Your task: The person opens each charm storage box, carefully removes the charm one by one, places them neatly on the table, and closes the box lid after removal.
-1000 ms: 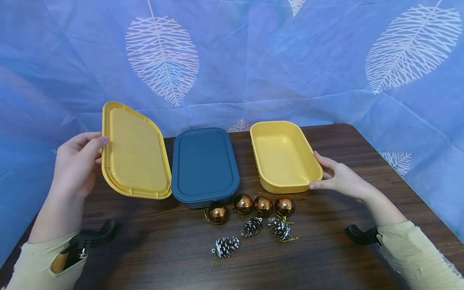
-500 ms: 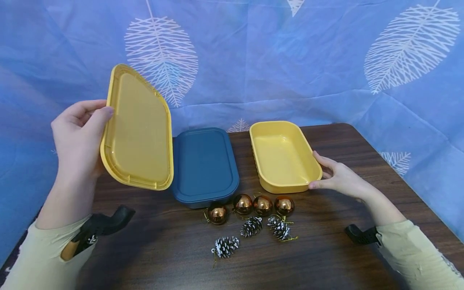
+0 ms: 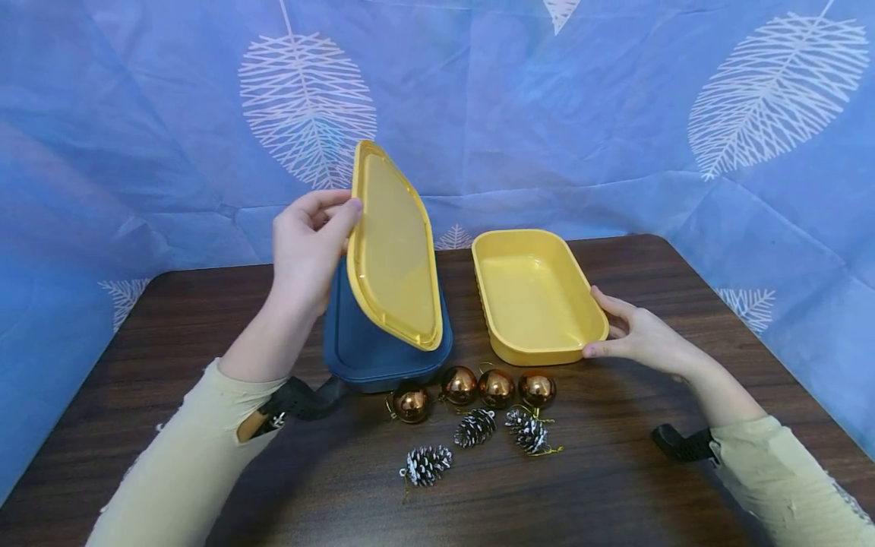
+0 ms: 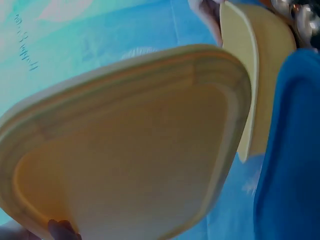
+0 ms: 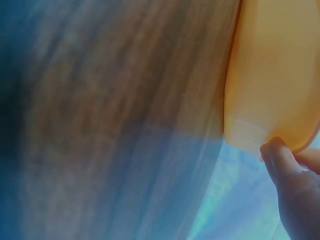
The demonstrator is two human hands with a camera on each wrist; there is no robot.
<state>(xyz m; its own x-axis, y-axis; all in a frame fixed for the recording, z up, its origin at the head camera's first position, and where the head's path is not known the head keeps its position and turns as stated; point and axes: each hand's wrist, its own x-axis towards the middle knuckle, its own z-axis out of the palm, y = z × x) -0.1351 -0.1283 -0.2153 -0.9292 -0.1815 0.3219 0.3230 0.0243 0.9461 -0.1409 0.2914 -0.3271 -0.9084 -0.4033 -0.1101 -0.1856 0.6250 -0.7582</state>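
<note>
In the head view, my left hand (image 3: 311, 243) pinches a yellow lid (image 3: 396, 247) by its left edge, thumb on the face turned to me. The lid is tilted steeply in the air above a blue lidded container (image 3: 376, 357) and hides part of it. My right hand (image 3: 632, 330) grips the near right corner of a yellow open container (image 3: 536, 300) that stands on the table. In the right wrist view, the thumb (image 5: 280, 157) presses against the container's wall. The inside of this container holds nothing.
Several shiny bronze baubles (image 3: 496, 388) lie in front of the containers. Nearer to me are three frosted pine cones (image 3: 427, 465) on the dark wooden table (image 3: 328, 486). A blue cloth with white leaf prints (image 3: 513, 114) hangs behind the table.
My left hand has first lifted the yellow lid, then carried it to the right over the blue container. The right hand and the yellow container have stayed in place.
</note>
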